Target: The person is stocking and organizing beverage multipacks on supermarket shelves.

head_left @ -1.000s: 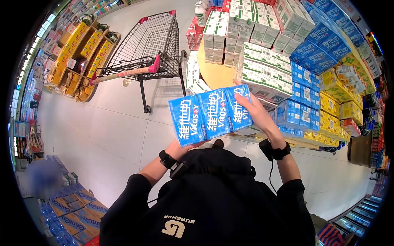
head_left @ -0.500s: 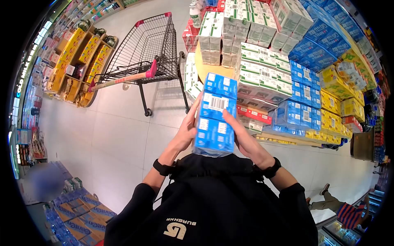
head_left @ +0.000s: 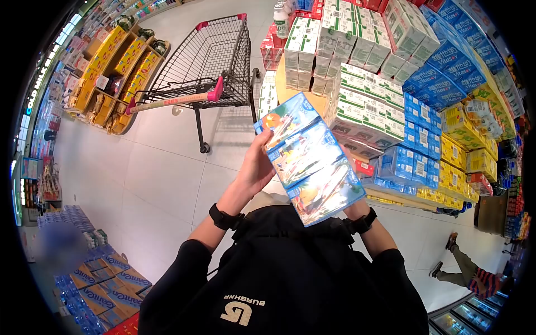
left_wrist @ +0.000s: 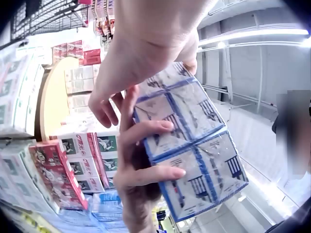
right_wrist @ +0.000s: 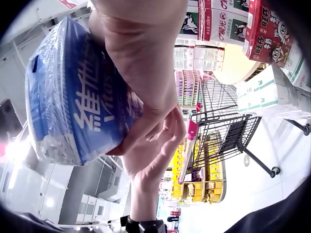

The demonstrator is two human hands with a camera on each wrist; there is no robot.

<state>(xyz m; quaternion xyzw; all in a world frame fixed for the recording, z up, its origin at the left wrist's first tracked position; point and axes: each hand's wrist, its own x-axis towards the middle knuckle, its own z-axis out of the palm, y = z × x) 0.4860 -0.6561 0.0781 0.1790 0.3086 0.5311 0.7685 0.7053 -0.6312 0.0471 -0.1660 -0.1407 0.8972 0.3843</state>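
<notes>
A plastic-wrapped pack of blue cartons [head_left: 312, 159] is held tilted in front of the body, its picture side facing up with glare on it. My left hand [head_left: 258, 167] grips its left edge, thumb on top. On the far right side my right hand [head_left: 353, 207] holds it, mostly hidden beneath and behind the pack. In the left wrist view, fingers of the right hand [left_wrist: 141, 165] lie against the pack [left_wrist: 189, 141]. The right wrist view shows the pack [right_wrist: 82, 97] under the right hand [right_wrist: 141, 63], with the left hand [right_wrist: 158, 150] beside it.
A shopping cart [head_left: 195, 67] stands ahead to the left on the tiled floor. Stacked white-green cartons [head_left: 368, 106], blue packs [head_left: 419, 123] and yellow packs [head_left: 455, 167] fill a display at the right. Boxed water bottles [head_left: 106, 285] lie lower left; a person's legs [head_left: 460, 268] show lower right.
The pack has turned over from its large lettered side, past the barcode side, to the picture side. Both hands have shifted their grip round it. The person at the lower right has moved.
</notes>
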